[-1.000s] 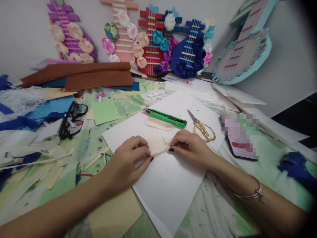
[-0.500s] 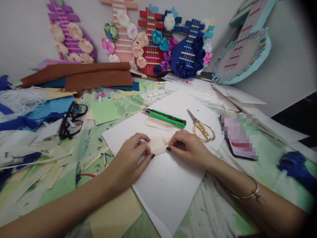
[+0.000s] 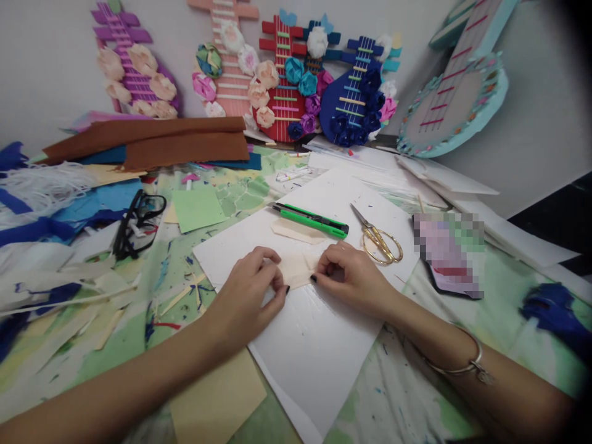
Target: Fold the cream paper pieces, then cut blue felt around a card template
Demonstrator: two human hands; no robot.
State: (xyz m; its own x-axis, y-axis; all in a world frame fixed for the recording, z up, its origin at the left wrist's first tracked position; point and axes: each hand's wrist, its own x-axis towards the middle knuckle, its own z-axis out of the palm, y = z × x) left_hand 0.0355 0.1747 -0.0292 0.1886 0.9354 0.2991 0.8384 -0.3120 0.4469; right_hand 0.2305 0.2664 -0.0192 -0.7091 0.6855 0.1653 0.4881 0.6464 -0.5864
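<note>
A small cream piece of crepe paper [image 3: 295, 270] lies between my two hands, low over a white sheet [image 3: 314, 345]. My left hand [image 3: 254, 287] pinches its left end, thumb and fingers curled together. At the right end, my right hand [image 3: 356, 277] holds the same piece between thumb and forefinger. Just beyond it rests a second cream piece [image 3: 296, 231] with angled ends. A green utility knife [image 3: 314, 221] lies behind that piece. Gold-handled scissors [image 3: 377, 237] lie beside my right hand, blades pointing away.
Black-framed glasses [image 3: 139, 223] and a green paper square [image 3: 198, 209] lie left. A phone [image 3: 448, 259], partly blurred out, is right. Brown crepe paper [image 3: 185, 142] lies at the back, before decorated model guitars [image 3: 354, 92] leaning on the wall. Paper scraps [image 3: 194, 293] litter the cloth.
The view has shifted very slightly. My hands keep nearly the same pose on the cream crepe paper, with the left fingers curled a touch more.
</note>
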